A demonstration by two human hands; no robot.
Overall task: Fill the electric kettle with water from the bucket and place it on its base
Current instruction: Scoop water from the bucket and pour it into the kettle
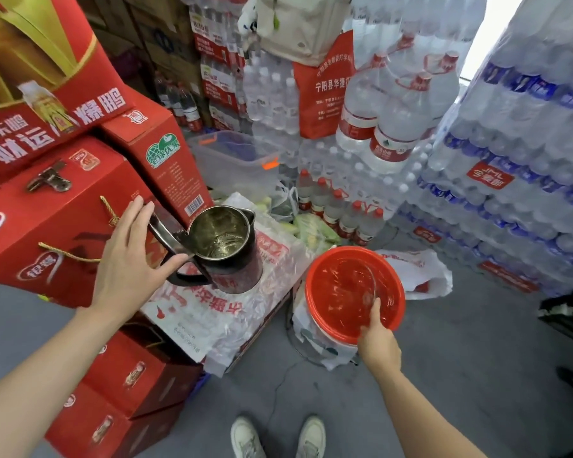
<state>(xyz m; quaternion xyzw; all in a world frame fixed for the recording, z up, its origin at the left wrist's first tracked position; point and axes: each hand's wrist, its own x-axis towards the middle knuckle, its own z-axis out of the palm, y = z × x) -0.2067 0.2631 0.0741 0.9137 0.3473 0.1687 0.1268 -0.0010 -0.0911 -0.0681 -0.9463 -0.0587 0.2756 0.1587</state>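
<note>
The steel electric kettle [225,246] stands upright on a plastic-wrapped pack [212,312], its lid [164,231] swung open to the left. The inside looks wet and nearly empty. My left hand [129,259] holds the lid back, with fingers over its top edge and the thumb by the black handle. The red bucket [354,292] sits on the floor to the right, holding water. My right hand [377,342] is at the bucket's near rim, gripping a clear scoop [361,279] that dips into the water. I cannot make out the kettle's base.
Red gift boxes [57,223] are stacked at the left, close behind my left hand. Shrink-wrapped packs of bottled water [510,160] rise at the right and back. A clear storage bin [235,160] stands behind the kettle. A plastic bag [420,272] lies beside the bucket. My shoes [278,438] are on the grey floor.
</note>
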